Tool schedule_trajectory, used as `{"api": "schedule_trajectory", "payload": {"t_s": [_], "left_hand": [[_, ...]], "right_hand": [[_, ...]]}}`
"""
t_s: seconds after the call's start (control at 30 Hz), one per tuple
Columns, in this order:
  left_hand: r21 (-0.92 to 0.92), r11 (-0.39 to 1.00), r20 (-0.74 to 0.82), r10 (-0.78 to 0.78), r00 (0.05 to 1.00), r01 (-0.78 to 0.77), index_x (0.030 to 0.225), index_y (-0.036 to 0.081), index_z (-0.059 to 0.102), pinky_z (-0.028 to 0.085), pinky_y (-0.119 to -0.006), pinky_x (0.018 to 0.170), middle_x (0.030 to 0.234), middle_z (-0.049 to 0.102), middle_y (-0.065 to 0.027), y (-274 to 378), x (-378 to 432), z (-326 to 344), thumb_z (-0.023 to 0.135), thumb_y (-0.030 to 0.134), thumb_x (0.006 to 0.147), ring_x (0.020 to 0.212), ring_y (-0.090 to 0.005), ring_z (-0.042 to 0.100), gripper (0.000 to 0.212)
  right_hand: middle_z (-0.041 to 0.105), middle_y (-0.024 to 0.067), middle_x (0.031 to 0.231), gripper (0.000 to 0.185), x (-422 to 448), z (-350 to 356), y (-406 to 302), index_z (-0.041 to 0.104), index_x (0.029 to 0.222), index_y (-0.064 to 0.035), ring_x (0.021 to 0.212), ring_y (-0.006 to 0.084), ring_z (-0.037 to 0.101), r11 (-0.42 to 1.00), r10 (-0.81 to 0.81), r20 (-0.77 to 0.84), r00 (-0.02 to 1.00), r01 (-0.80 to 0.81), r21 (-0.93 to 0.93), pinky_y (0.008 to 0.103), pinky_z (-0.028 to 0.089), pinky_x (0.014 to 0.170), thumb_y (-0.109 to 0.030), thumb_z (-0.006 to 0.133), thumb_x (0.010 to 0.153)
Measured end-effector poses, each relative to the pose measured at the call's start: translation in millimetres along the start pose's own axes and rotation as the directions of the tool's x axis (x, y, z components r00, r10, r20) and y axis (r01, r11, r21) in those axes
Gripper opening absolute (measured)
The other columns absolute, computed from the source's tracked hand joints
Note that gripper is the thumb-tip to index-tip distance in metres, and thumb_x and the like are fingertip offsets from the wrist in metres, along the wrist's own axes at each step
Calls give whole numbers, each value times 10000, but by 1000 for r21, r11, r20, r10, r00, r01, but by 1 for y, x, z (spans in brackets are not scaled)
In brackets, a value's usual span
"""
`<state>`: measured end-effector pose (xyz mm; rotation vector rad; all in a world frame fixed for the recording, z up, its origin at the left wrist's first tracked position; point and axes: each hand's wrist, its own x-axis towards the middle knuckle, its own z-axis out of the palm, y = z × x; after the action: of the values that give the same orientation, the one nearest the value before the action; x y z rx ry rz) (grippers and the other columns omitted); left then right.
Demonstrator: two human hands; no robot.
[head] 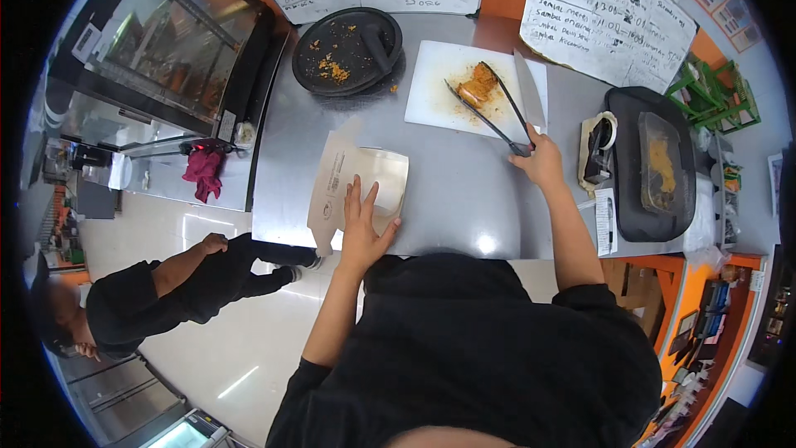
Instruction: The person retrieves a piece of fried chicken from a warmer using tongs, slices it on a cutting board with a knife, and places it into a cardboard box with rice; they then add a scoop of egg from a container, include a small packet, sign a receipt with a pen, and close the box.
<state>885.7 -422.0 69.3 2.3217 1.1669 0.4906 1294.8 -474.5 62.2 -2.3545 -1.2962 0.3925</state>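
Observation:
My right hand [540,158] grips the hinge end of black tongs [488,117]. Their two arms straddle a piece of breaded fried chicken [477,86], which lies among crumbs on a white cutting board [429,84]. Along the board's right side lies a kitchen knife [530,90], its handle end hidden near my right hand. With fingers spread, my left hand [364,230] rests on the near part of an open paper food box [384,177]. The box's printed lid flap [329,183] is folded out to the left.
A round black pan [311,68] holding crumbs stands at the back left, beside a glass display warmer [168,37]. To the right are a tape dispenser [600,143] and a black tray [628,211] with a clear plastic container [660,165]. Another person [155,298] stands at the left.

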Motion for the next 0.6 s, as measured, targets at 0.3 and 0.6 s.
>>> {"api": "schedule_trajectory", "payload": {"t_s": [0.3, 0.6], "left_hand": [[-33, 999, -151, -19, 988, 14, 1501, 78, 438, 255, -556, 1196, 1634, 218, -266, 9, -13, -3, 770, 275, 854, 1495, -477, 232, 754], [-79, 996, -182, -58, 982, 44, 1487, 64, 452, 306, -520, 1180, 1628, 245, -255, 10, -29, -4, 748, 250, 883, 1476, -453, 294, 698]], "right_hand": [[662, 160, 1006, 892, -10, -13, 11, 517, 1467, -101, 931, 324, 675, 999, -8, 36, 999, 10, -52, 431, 546, 829, -248, 877, 664], [663, 156, 1022, 726, -3, -18, 35, 577, 1412, -137, 967, 353, 674, 987, -57, 5, 998, 57, -153, 457, 550, 843, -222, 829, 737]]}}
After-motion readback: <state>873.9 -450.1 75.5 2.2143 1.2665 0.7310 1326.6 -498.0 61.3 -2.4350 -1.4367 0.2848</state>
